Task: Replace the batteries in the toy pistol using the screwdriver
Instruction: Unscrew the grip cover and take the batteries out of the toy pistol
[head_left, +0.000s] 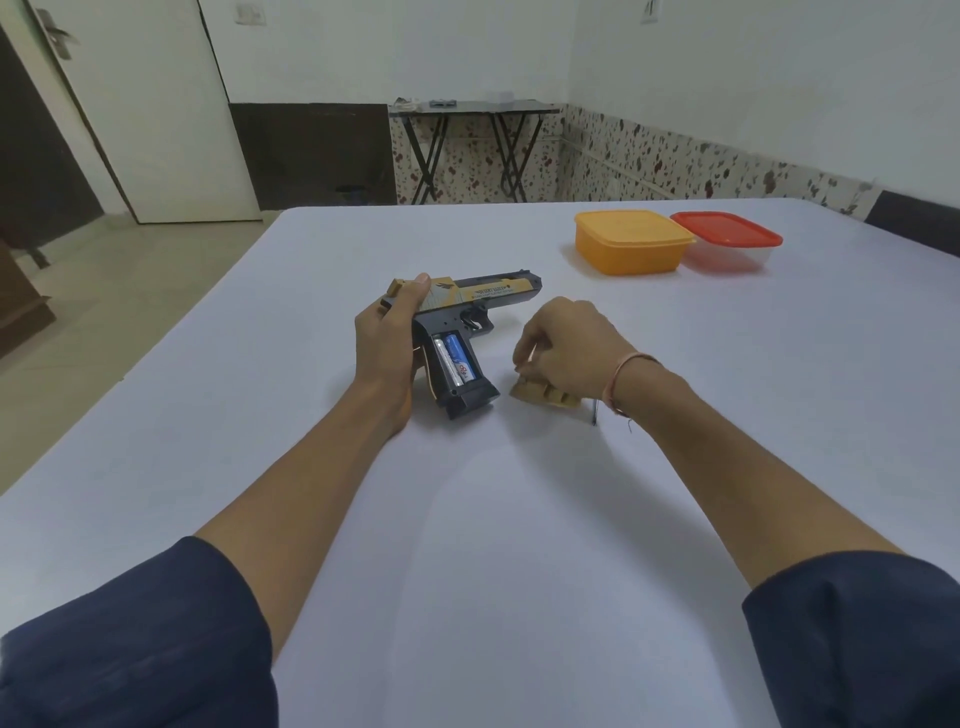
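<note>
Now our left hand (387, 338) clasps the toy pistol (467, 306) lying on the table (467, 519), batteries (453, 358) exposed in its grip; our right hand (566, 343), fingers curled, pinches the tan cover (545, 397) beside it.

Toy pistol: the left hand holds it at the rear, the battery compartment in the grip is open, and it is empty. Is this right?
Not quite: the compartment is not empty. The head view shows two batteries side by side in it. The rest holds: the left hand holds the toy pistol at the rear, compartment open.
</note>
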